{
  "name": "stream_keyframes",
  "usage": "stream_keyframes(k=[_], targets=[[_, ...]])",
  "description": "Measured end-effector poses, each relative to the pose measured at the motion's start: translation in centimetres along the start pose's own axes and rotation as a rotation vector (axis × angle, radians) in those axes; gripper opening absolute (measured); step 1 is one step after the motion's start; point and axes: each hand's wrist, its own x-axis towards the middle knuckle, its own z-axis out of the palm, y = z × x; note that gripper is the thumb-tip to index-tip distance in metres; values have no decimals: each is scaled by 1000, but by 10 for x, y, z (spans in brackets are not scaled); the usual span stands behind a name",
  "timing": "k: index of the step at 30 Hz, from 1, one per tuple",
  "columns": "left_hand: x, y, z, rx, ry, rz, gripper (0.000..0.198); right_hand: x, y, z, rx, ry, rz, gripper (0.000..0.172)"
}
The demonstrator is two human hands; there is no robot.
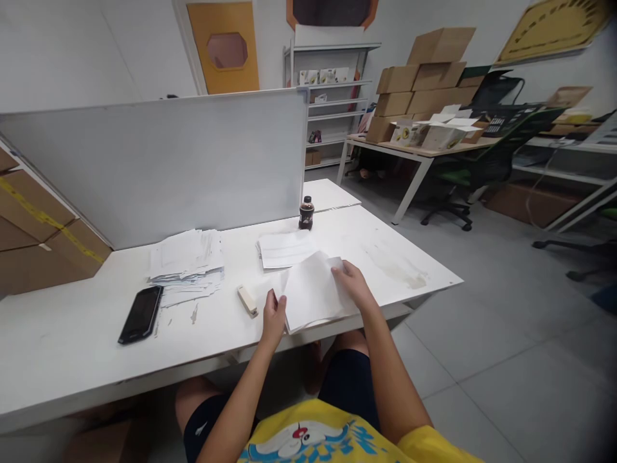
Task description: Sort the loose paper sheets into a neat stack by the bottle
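White desk (87, 357), whiteboard panel (193, 161), grey floor (506, 321), handheld paper sheets (313, 292)

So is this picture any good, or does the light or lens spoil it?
In the head view, light is soft and even, with shadow beneath the white table; the sheets in both hands look pale, without readable print; the yellow sign seems stretched by the lens, and the right corners darken.

No lettering is legible: faint lines on the low stack of white paper sheets (285, 250), a pale mark on the small dark plastic bottle (306, 215), and dark shapes along the broad yellow wall board (554, 31) blur beyond reading.
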Motion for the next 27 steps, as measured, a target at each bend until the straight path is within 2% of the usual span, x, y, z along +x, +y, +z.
stream_keyframes(k=[3,5,8,10,12,15,17,20,25,27], targets=[[-4,2,1,-44,-44,65,42,-5,-7,-4,57,67,-114,32],[-7,10,1,-79,26,100,43,-9,-10,-9,95,130,-207,31],[-11,29,1,-53,104,229,38,-13,-5,-15,251,135,-303,30],[-10,42,2,12,117,339,33,-14,2,-14,358,132,-301,32],[-8,48,3,99,98,416,25,-16,9,-8,420,141,-233,32],[1,40,1,211,48,496,20,-22,16,4,452,201,-127,33],[7,27,-3,260,22,590,19,-27,16,11,477,263,-126,38],[15,12,-10,320,1,736,17,-32,18,17,530,279,-136,40],[13,13,-13,341,-69,921,20,-39,29,17,532,326,-177,36],[10,15,-13,347,-22,935,20,-41,30,14,535,325,-178,33]])
